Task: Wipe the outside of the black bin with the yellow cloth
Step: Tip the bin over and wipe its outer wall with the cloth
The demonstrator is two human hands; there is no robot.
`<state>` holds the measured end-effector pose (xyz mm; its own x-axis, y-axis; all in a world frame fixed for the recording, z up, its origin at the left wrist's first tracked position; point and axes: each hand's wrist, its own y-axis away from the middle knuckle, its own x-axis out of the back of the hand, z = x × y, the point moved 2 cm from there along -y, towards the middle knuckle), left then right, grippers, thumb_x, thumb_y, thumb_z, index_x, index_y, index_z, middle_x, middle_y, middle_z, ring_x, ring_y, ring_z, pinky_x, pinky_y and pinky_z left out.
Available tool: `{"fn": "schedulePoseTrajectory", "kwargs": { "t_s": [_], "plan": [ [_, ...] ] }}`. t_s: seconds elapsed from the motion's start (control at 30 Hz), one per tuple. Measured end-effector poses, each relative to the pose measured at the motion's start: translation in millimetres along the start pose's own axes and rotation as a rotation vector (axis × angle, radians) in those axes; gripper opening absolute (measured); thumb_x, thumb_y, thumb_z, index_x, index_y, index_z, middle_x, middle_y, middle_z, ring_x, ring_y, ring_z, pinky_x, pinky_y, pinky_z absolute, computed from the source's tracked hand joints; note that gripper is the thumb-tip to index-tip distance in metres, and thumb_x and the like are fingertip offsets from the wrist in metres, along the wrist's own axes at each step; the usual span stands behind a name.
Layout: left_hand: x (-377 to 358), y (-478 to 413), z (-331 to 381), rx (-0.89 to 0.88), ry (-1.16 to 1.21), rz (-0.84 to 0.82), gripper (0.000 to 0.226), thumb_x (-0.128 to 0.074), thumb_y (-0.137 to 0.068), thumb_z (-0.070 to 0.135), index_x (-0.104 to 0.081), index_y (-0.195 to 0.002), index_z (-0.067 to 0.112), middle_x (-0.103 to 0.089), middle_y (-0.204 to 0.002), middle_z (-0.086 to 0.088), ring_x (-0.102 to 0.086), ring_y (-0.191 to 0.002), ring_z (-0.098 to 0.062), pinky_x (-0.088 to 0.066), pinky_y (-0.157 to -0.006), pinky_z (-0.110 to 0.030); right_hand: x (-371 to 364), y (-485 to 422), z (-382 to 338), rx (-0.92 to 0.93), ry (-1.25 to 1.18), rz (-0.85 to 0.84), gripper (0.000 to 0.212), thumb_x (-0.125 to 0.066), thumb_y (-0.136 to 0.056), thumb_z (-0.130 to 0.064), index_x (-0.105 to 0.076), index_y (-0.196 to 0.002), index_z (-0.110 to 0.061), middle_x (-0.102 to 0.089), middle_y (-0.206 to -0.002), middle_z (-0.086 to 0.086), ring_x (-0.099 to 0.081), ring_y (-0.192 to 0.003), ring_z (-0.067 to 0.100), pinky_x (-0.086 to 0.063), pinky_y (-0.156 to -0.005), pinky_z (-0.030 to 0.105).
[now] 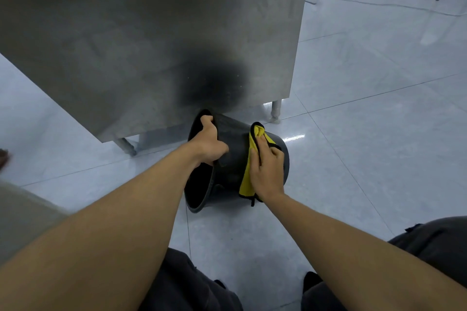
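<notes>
Knees [192, 283] in dark trousers are sitting lowest in the head view, with both my bare forearms reaching out over them toward the black bin [231, 159]. It's lying tipped on its side on the tiled floor [353, 159], mouth facing left and toward me, base pointing away to the right, just in front of the steel cabinet [151, 33].

My left hand [208, 142] is gripping the rim at the top of the mouth, fingers curling inside, thumb outside; that grip is closed on the bin. My right hand [267, 171] is lying flat, palm pressing the yellow cloth [246, 179] against the outer wall near the base; not a closed grip, more an open palm pinning the cloth.

Handling guess: bin is looking like thin plastic, light, and the round wall is likely wanting to roll or skid on the glossy floor, so the rim is the sensible hold, stiffest part. Wall may be flexing a bit under pressure. Cloth is soft, black-edged, draping over the curve, needing flat palm pressure to stay put.

Cabinet legs [275, 111] are standing just behind the bin.
</notes>
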<state>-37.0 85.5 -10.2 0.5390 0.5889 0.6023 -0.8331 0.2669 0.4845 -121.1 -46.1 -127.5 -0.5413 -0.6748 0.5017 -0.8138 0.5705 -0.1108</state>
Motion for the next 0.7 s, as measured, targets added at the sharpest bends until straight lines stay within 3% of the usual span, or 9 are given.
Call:
{"fn": "schedulePoseTrajectory", "kwargs": {
  "t_s": [0.13, 0.27, 0.37, 0.53, 0.63, 0.7],
  "plan": [
    [5.0, -4.7, -5.9, -0.007, -0.081, 0.049, 0.090, -0.059, -0.091, 0.012, 0.002, -0.156, 0.028, -0.059, -0.120, -0.017, -0.064, -0.101, -0.035, -0.060, -0.084, -0.048, -1.6, 9.0, -32.8, 0.329, -0.062, -0.128, 0.044, -0.045, -0.104, -0.032, -0.043, -0.148, -0.032, -0.050, -0.142, -0.001, -0.042, -0.122, 0.014, -0.037, -0.102, 0.021],
    [6.6, -8.1, -10.0, -0.026, -0.093, 0.100, 0.087, -0.060, -0.090, 0.019, -0.007, -0.158, 0.026, -0.051, -0.141, -0.017, -0.056, -0.119, -0.036, -0.055, -0.092, -0.042, -7.0, 7.0, -37.7, 0.409, 0.044, -0.113, 0.044, -0.045, -0.104, -0.032, -0.044, -0.148, -0.030, -0.046, -0.151, -0.007, -0.040, -0.128, 0.016, -0.033, -0.105, 0.021],
    [7.0, -8.2, -12.1, -0.014, -0.082, 0.119, 0.088, -0.060, -0.096, 0.020, 0.001, -0.160, 0.020, -0.039, -0.154, -0.014, -0.045, -0.134, -0.035, -0.044, -0.106, -0.037, -9.0, -3.2, -14.8, 0.253, 0.096, -0.091, 0.045, -0.041, -0.104, -0.039, -0.042, -0.149, -0.034, -0.044, -0.153, -0.008, -0.038, -0.133, 0.019, -0.034, -0.111, 0.033],
    [9.7, -4.8, -13.4, -0.013, -0.112, 0.132, 0.084, -0.054, -0.101, 0.020, 0.007, -0.160, 0.020, -0.033, -0.158, -0.013, -0.042, -0.137, -0.033, -0.042, -0.097, -0.032, 6.7, -12.8, 26.1, -0.137, 0.078, -0.062, 0.049, -0.036, -0.105, -0.041, -0.033, -0.153, -0.032, -0.046, -0.144, 0.009, -0.035, -0.136, 0.025, -0.038, -0.106, 0.039],
    [5.0, -1.6, -10.3, -0.012, -0.171, 0.110, 0.080, -0.045, -0.105, 0.026, 0.015, -0.157, 0.028, -0.033, -0.158, -0.015, -0.052, -0.125, -0.034, -0.046, -0.084, -0.033, 10.6, -15.5, 30.2, -0.281, 0.036, -0.049, 0.047, -0.035, -0.105, -0.039, -0.033, -0.152, -0.033, -0.042, -0.142, 0.016, -0.038, -0.133, 0.029, -0.040, -0.106, 0.043],
    [3.0, -1.4, -8.7, -0.007, -0.205, 0.120, 0.078, -0.040, -0.106, 0.028, 0.019, -0.156, 0.032, -0.035, -0.157, -0.018, -0.059, -0.102, -0.028, -0.049, -0.084, -0.036, 9.1, -13.6, 24.6, -0.275, 0.026, -0.033, 0.045, -0.036, -0.105, -0.038, -0.035, -0.150, -0.033, -0.043, -0.138, 0.016, -0.041, -0.129, 0.030, -0.042, -0.105, 0.042]
  ]
}}
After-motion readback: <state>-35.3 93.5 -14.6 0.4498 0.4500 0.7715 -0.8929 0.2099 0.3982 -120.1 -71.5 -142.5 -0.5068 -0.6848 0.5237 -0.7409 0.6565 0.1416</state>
